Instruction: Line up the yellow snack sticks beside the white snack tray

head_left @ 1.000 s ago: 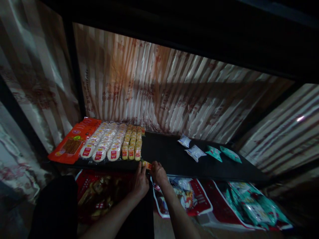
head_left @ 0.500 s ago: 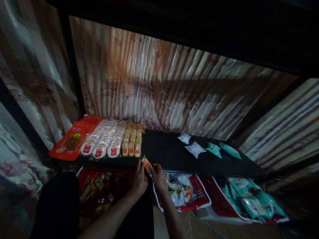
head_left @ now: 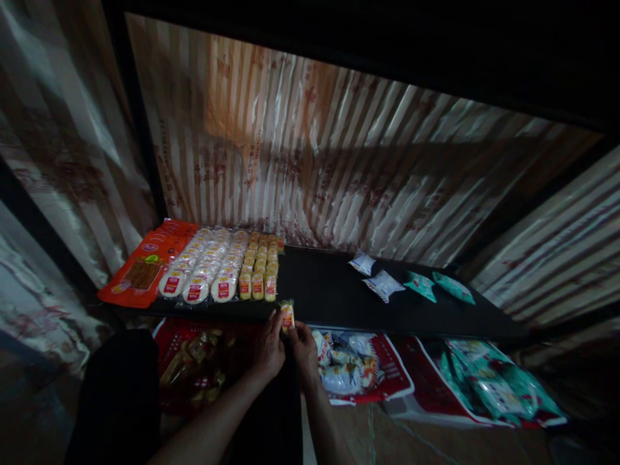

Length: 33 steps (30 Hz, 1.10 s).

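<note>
Between my two hands is a small yellow wrapped snack packet [head_left: 287, 316] with a red label, held nearly upright at the shelf's front edge. My left hand [head_left: 270, 347] grips it from the left, fingers closed. On its other side my right hand [head_left: 303, 345] pinches its lower right edge. Just beyond, rows of matching yellow snack packets [head_left: 258, 284] stand on the black shelf [head_left: 320, 290]. Left of those lie rows of round white crackers in clear wrap [head_left: 196, 289], then orange snack bags [head_left: 140, 271].
White packets [head_left: 384, 284] and green packets [head_left: 420, 286] lie on the shelf's right half. Below are red bins with yellow snacks [head_left: 198, 361], white packets [head_left: 343, 371] and green bags [head_left: 498, 381]. A dark frame post [head_left: 138, 123] and striped curtain [head_left: 290, 148] surround the shelf.
The snack packet in my hands has turned from a slant to nearly upright, its label now facing me more. My view has shifted slightly.
</note>
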Available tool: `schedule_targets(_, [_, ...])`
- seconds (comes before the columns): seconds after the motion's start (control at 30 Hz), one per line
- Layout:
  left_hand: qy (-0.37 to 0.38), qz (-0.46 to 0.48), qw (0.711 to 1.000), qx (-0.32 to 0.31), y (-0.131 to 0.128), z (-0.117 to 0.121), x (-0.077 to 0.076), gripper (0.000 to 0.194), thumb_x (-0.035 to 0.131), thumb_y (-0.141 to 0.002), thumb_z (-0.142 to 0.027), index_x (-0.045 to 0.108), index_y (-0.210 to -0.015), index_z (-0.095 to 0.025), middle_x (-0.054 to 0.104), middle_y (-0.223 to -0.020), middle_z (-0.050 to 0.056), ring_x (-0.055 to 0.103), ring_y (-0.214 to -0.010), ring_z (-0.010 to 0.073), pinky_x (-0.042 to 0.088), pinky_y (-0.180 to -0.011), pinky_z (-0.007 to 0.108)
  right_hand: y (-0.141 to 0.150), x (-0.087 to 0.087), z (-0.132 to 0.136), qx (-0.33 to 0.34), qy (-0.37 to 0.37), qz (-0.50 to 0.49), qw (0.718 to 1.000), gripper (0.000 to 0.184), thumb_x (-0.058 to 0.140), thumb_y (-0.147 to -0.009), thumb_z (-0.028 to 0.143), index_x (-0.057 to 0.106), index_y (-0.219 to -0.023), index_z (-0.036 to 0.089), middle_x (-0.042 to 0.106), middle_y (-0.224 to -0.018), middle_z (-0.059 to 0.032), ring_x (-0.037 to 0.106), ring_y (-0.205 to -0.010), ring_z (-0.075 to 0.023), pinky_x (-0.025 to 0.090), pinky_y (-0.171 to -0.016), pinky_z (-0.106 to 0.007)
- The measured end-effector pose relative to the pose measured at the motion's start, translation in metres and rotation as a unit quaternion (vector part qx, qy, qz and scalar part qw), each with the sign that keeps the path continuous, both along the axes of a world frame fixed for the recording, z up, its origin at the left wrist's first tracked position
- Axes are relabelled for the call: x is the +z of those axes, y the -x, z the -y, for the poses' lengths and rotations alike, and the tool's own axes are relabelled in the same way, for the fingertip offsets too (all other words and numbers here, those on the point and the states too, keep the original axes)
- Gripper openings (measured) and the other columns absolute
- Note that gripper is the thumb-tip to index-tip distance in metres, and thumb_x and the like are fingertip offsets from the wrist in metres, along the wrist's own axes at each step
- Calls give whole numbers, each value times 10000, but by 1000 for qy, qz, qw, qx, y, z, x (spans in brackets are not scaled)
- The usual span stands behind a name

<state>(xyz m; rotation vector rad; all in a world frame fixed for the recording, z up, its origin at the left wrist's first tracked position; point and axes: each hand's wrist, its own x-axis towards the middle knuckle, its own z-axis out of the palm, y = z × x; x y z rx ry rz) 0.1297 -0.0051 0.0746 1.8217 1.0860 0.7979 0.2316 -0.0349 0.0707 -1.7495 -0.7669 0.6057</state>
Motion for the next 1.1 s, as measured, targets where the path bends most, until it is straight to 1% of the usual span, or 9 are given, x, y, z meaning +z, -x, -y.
schedule_targets(0.13, [18,38,999,15,-1,-2,-4,715,380,-647,45,427,-1329,-164,366,-1458,72,290,-1362,146,225,-1151,330,8,0,3,-18,-24,-8,1000,398,560,-702,479,577,-944,164,682,-938,-95,651,-853,-216,495,-778,-315])
schedule_targets(0.2, [21,56,998,27,-3,-4,-6,643,410,-687,1,450,-1306,-171,414,-1429,74,319,-1349,158,237,-1147,351,11,2,3,-15,-26,-11,999,394,561,-704,469,555,-954,164,675,-942,-96,652,-834,-210,497,-766,-312])
schedule_targets(0.3, [30,75,995,53,-5,-6,-7,506,428,-756,-78,502,-1240,-207,490,-1373,56,377,-1317,159,268,-1131,364,15,5,4,-25,-21,10,999,383,562,-696,467,547,-927,163,669,-917,-100,641,-823,-213,486,-774,-319])
schedule_targets(0.4, [38,85,993,66,-5,-5,-4,391,434,-797,-140,536,-1169,-205,533,-1329,67,411,-1294,155,300,-1110,354,16,8,3,-40,-21,38,998,357,548,-701,457,543,-910,168,665,-891,-100,631,-818,-217,480,-771,-324])
schedule_targets(0.53, [58,65,993,75,-6,-3,5,305,431,-815,-191,561,-1091,-195,492,-1364,93,420,-1288,172,334,-1081,356,17,11,3,-41,-22,66,997,330,532,-719,425,521,-943,182,653,-930,-97,624,-856,-218,471,-782,-323])
schedule_targets(0.7, [62,49,994,76,-8,-2,8,326,392,-814,-162,556,-1094,-193,465,-1389,91,407,-1298,166,329,-1085,362,19,13,3,-44,-21,121,991,314,508,-745,402,525,-972,185,635,-956,-91,606,-889,-229,458,-802,-341])
schedule_targets(0.93, [58,39,994,81,-10,-2,3,381,370,-793,-92,548,-1113,-200,459,-1396,74,398,-1302,147,304,-1103,338,17,10,3,-28,-30,161,986,294,492,-758,380,542,-974,187,627,-964,-95,579,-913,-237,456,-817,-357])
schedule_targets(1.1, [47,45,994,92,-13,-2,-3,438,369,-740,-32,555,-1093,-212,472,-1387,56,421,-1286,144,323,-1092,330,14,6,2,-30,-36,162,986,302,500,-739,370,541,-981,193,632,-976,-96,581,-911,-238,462,-803,-352])
